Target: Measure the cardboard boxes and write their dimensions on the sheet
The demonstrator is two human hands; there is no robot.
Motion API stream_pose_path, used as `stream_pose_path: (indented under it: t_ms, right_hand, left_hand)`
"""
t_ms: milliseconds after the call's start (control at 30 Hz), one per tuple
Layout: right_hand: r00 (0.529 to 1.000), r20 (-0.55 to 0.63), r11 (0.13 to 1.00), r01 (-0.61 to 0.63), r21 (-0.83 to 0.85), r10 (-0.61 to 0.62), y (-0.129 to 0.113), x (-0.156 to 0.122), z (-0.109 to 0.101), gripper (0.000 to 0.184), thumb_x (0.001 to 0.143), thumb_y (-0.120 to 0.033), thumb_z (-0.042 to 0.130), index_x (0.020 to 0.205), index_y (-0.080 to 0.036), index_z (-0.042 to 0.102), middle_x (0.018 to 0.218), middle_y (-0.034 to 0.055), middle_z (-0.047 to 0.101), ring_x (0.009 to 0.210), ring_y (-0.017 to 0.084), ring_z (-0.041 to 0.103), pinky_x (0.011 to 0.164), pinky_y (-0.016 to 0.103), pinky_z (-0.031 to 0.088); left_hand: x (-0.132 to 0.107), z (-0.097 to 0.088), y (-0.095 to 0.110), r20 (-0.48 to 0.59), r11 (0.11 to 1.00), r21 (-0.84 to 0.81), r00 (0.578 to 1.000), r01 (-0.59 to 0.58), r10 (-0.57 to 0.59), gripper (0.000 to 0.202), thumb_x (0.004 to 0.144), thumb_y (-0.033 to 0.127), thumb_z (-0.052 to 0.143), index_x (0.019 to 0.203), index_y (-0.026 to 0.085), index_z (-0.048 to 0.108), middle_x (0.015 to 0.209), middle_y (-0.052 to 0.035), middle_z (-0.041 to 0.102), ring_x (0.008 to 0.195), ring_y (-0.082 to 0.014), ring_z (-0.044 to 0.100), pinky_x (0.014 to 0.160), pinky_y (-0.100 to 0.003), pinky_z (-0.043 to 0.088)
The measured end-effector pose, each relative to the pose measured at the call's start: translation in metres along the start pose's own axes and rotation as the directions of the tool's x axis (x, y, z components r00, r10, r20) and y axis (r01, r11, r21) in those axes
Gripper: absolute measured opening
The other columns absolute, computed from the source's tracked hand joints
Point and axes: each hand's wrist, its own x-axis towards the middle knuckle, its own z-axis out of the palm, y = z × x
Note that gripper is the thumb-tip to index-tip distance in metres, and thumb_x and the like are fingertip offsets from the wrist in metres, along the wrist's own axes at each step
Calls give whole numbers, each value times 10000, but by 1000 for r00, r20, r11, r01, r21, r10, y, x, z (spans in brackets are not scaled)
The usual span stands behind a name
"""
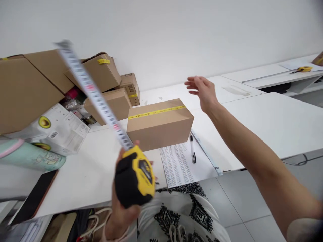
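Note:
My left hand (121, 215) grips a yellow and black tape measure (135, 178) low in the middle of the view. Its white blade (93, 92) runs up and to the left, blurred at the tip. My right hand (203, 89) is raised with fingers spread, in the air just right of a sealed cardboard box (158, 122) with a yellow tape stripe. The box sits on the white table (88, 174). A printed sheet (179, 163) and a pen (193, 149) lie in front of the box.
Several cardboard boxes (30, 84) are piled at the left, with a white avocado-print box (59, 129) and a mint bottle (30, 156). A dark tablet-like slab (35, 196) lies at the table's near edge. Another tape measure (304, 69) rests on a far right table.

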Motion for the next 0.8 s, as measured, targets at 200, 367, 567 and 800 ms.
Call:
stream_pose_path:
  t_ms: [200, 367, 567, 800]
  right_hand:
    - [948, 71, 947, -302, -110, 311, 60, -91, -42, 417, 690, -116, 578, 1070, -211, 723, 1194, 92, 738, 1160, 265, 647, 1026, 523, 490]
    - [862, 411, 954, -254, -158, 298, 52, -117, -36, 529, 708, -122, 589, 1186, -303, 725, 1379, 26, 666, 1367, 286, 519, 1169, 555, 377]
    - [908, 379, 972, -106, -211, 181, 1, -79, -21, 459, 857, -437, 687, 1275, -248, 674, 1359, 78, 668, 1221, 297, 592, 1038, 491, 501]
    - [891, 202, 812, -251, -527, 406, 21, -27, 7, 317, 837, -484, 717, 912, -176, 711, 1090, 144, 740, 981, 294, 673, 847, 419, 538]
  left_hand:
    - [32, -71, -25, -195, 991, -121, 977, 57, -80, 878, 574, 535, 912, 1373, 331, 613, 1472, -114, 573, 1120, -412, 691, 765, -493, 662]
    - [58, -92, -42, -25, 956, -188, 972, 224, -232, 783, 589, 487, 904, 1293, 249, 658, 1339, -139, 661, 1106, -424, 694, 718, -488, 670]
    - [98, -83, -7, 12, 963, -223, 989, 149, -150, 801, 522, 500, 918, 1234, 223, 678, 1163, -146, 730, 977, -410, 728, 515, -400, 650]
    - [137, -62, 11, -33, 982, -118, 987, 150, -155, 682, 569, 516, 868, 1159, 220, 699, 1152, -124, 721, 829, -317, 738, 470, -333, 605]
